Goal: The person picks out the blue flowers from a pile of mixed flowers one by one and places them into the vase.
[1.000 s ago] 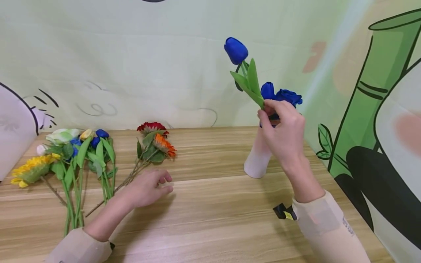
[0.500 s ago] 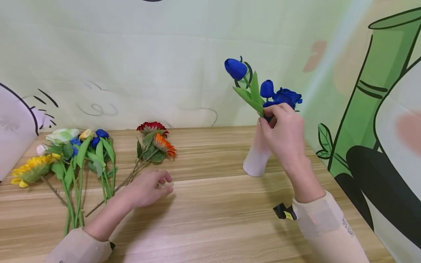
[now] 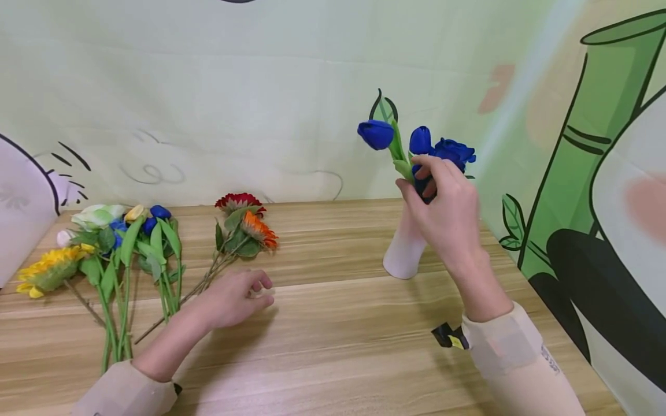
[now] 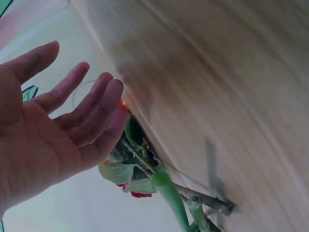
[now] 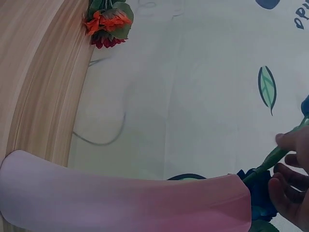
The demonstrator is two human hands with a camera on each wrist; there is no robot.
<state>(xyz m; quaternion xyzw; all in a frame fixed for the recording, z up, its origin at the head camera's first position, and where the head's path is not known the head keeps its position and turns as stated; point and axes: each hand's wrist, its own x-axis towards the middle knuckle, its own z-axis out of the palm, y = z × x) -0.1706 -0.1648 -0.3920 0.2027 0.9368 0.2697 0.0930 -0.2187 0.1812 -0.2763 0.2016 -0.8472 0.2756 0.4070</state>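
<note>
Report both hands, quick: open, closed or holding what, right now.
Left hand: open, holding nothing.
Right hand: at the leaning blue tulip above the vase; whether it grips it cannot be told.

Backdrop (image 5: 203, 96): dark letters (image 5: 302, 18), cut off, no word readable | right sleeve (image 3: 525, 352): small marks (image 3: 550, 359), illegible

Head camera: high, facing forward and down; wrist cameras: close, sideways-tilted, the right sharing the vase (image 5: 120, 195) with the head view.
</note>
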